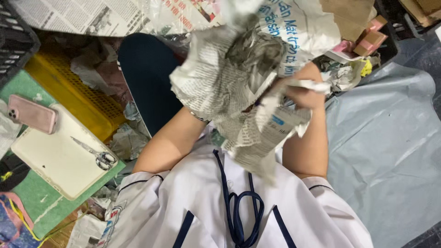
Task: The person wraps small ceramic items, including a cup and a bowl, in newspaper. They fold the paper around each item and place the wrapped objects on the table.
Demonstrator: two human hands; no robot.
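Observation:
A large crumpled bundle of newspaper (229,73) fills the middle of the head view, held up in front of my chest. My right hand (304,94) grips its right side, fingers closed around a twisted fold of paper. My left hand is hidden behind the bundle; only its forearm (170,142) shows, running up into the paper from the lower left. A loose tail of newspaper (257,147) hangs down over my white shirt with dark blue trim.
A white tablet (55,156) with scissors (98,156) and a pink phone (32,114) lies on a green mat at left. A yellow crate (78,94) stands behind it. Grey plastic sheeting (386,138) covers the right. Newspapers and small pink boxes (367,39) lie beyond.

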